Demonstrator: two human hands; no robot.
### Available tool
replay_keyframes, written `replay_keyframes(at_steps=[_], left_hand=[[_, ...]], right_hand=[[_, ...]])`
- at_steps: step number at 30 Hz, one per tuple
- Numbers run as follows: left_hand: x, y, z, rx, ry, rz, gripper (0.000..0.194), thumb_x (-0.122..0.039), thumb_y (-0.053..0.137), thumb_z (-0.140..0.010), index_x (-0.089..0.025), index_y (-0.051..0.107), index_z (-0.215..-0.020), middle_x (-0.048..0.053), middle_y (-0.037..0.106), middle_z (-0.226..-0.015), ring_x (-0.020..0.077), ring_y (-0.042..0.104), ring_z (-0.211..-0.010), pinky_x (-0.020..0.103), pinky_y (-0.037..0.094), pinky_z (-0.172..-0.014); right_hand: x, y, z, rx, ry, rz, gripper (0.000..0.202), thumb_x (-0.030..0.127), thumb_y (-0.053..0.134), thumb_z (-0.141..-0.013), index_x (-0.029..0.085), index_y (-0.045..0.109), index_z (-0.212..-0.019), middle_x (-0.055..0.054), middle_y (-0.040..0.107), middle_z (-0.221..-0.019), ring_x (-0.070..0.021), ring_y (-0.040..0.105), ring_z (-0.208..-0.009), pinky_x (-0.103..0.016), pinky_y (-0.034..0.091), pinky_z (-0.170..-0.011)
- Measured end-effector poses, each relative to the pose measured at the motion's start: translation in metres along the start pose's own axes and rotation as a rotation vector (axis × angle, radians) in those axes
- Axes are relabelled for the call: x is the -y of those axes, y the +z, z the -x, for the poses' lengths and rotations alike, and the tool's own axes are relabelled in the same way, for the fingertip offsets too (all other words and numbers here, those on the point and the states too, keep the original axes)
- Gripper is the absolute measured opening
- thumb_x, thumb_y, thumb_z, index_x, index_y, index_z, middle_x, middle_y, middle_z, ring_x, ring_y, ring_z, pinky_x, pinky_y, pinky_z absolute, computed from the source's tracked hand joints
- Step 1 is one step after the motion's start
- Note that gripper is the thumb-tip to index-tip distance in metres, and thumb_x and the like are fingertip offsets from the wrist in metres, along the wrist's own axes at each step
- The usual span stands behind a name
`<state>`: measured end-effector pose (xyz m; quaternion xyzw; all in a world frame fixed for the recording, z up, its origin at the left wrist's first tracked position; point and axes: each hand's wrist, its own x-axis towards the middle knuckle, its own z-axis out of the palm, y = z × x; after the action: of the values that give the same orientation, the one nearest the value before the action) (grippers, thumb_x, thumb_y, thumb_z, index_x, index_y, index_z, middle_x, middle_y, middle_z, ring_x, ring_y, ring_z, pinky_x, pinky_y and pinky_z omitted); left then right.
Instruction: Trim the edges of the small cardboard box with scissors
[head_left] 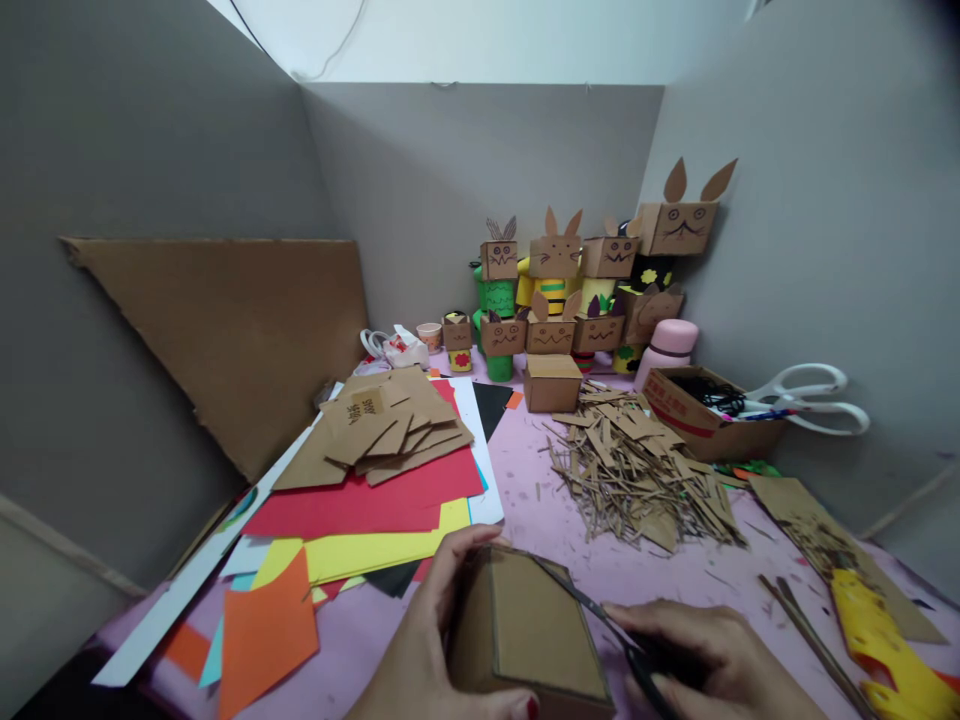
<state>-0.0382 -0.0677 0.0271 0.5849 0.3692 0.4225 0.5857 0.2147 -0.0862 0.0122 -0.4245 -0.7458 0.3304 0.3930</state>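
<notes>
A small brown cardboard box (540, 620) stands on the pink-covered table in front of me. My left hand (450, 640) wraps round its left side, with the thumb at the near face and fingers at the far edge. In my right hand (697, 655) is a pair of black-handled scissors (600, 612). Their blades lie along the box's upper right edge, near the far corner. Whether the blades are apart is too small to tell. Part of the scissors' handle is hidden by my fingers.
Cardboard scraps (645, 470) heap beyond the box. Cardboard pieces (397, 420) lie on coloured paper (360, 505) to the left. A yellow glue gun (874, 630) rests at right, near a carton (697, 415) holding white scissors (814, 395). Several cardboard animal figures (555, 255) stand at the back.
</notes>
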Motion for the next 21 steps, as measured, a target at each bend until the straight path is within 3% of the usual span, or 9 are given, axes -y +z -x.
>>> replay_keyframes(at_steps=[7,11,14,21], left_hand=[[0.002,-0.006,0.0,0.074,0.016,-0.035,0.08,-0.052,0.079,-0.058,-0.032,0.036,-0.122,0.009,0.048,-0.127,0.031,0.048,-0.118,0.041,0.039,-0.096],[0.003,-0.005,0.0,0.053,0.053,-0.033,0.08,-0.053,0.079,-0.058,-0.032,0.037,-0.122,0.01,0.048,-0.128,0.0318,0.048,-0.118,0.045,0.036,-0.1],[0.004,-0.003,0.001,-0.003,0.073,-0.019,0.08,-0.054,0.08,-0.056,-0.032,0.039,-0.121,0.01,0.049,-0.128,0.032,0.049,-0.117,0.048,0.031,-0.104],[0.003,-0.004,0.002,-0.018,0.13,-0.018,0.08,-0.052,0.082,-0.054,-0.033,0.041,-0.121,0.009,0.051,-0.124,0.0325,0.049,-0.116,0.048,0.035,-0.101]], right_hand=[[-0.006,0.001,0.001,0.036,0.304,-0.298,0.023,0.033,0.07,-0.073,0.027,0.076,-0.094,-0.004,0.078,-0.082,-0.0227,0.073,-0.075,-0.031,0.058,-0.071],[-0.016,-0.006,0.005,-0.014,0.358,-0.256,0.028,0.036,0.078,-0.063,0.03,0.077,-0.091,-0.003,0.076,-0.076,-0.0184,0.069,-0.063,-0.024,0.055,-0.057],[-0.021,-0.008,0.007,-0.017,0.491,-0.284,0.033,0.044,0.082,-0.056,0.031,0.078,-0.086,-0.001,0.072,-0.071,-0.0149,0.063,-0.06,-0.021,0.05,-0.056],[-0.047,0.007,0.013,-0.05,0.679,-0.488,0.058,0.065,0.081,-0.036,0.029,0.076,-0.081,-0.001,0.062,-0.066,-0.012,0.048,-0.052,-0.02,0.042,-0.047]])
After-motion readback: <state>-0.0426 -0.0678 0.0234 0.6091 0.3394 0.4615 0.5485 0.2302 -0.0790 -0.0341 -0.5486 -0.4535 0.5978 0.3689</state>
